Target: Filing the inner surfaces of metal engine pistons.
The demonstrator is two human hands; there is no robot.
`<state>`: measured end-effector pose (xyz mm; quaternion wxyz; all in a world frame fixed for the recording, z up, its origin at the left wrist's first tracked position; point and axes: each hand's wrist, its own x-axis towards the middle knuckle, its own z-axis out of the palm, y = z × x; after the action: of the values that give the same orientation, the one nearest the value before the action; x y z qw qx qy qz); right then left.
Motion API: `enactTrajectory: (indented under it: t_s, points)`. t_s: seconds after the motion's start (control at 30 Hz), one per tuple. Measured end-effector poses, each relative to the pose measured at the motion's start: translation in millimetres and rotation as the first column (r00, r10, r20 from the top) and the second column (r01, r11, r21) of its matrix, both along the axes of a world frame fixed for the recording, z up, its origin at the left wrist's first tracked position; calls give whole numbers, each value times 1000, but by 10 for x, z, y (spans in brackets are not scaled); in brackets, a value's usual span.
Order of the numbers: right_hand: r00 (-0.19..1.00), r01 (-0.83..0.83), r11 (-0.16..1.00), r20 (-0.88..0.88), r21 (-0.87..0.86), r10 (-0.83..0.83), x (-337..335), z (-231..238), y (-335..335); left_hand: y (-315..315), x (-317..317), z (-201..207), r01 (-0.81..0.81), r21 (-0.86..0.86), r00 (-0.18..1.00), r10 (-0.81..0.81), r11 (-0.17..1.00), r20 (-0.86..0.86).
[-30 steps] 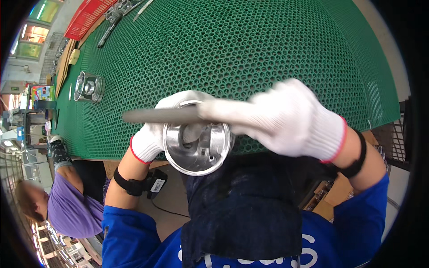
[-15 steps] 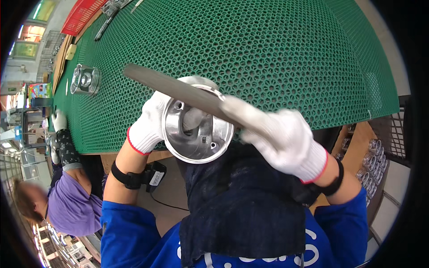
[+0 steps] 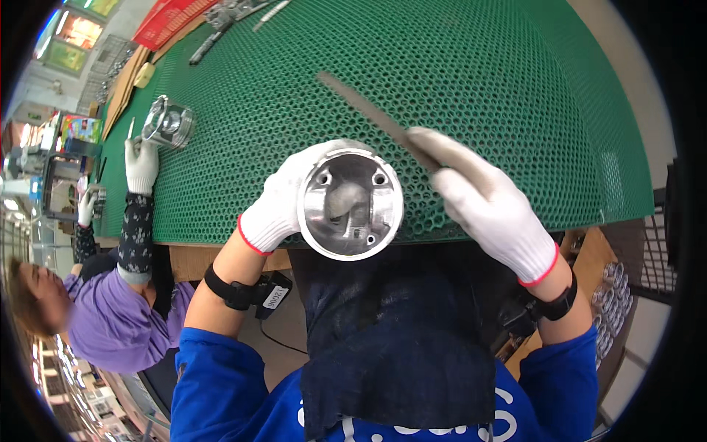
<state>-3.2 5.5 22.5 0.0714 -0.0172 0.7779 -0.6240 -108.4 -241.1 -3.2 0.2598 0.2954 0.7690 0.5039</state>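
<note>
My left hand (image 3: 278, 193), in a white knitted glove with a red cuff edge, grips a round silver piston (image 3: 314, 234) by its side. The piston's hollow side faces up, showing ribs and small holes within; some of my fingers are hidden behind it. A long flat grey file (image 3: 366, 110) is in my gloved right hand (image 3: 482, 193), held near its lower end. Its free end points up and to the left over the green mat, apart from the piston.
A green perforated mat (image 3: 471, 81) covers the bench. Another piston (image 3: 168, 124) stands at its left, near a co-worker's gloved hand (image 3: 141, 163). A red basket (image 3: 168, 23) and metal parts (image 3: 234, 11) lie at the far left. Several metal parts (image 3: 613, 306) sit on a shelf at right.
The file has moved off the piston, up and to the right, with my right hand. The piston has turned and shifted slightly right. The co-worker's hand has reached toward the other piston.
</note>
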Motion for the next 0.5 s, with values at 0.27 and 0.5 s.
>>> enactTrajectory:
  t_s: [0.27, 0.5]
  points:
    - [923, 375, 803, -267, 463, -277, -83, -114, 565, -209, 428, 451, -130, -279, 563, -160, 951, -811]
    - [579, 405, 864, -815, 300, 12, 272, 563, 271, -628, 998, 745, 176, -217, 793, -269, 960, -546]
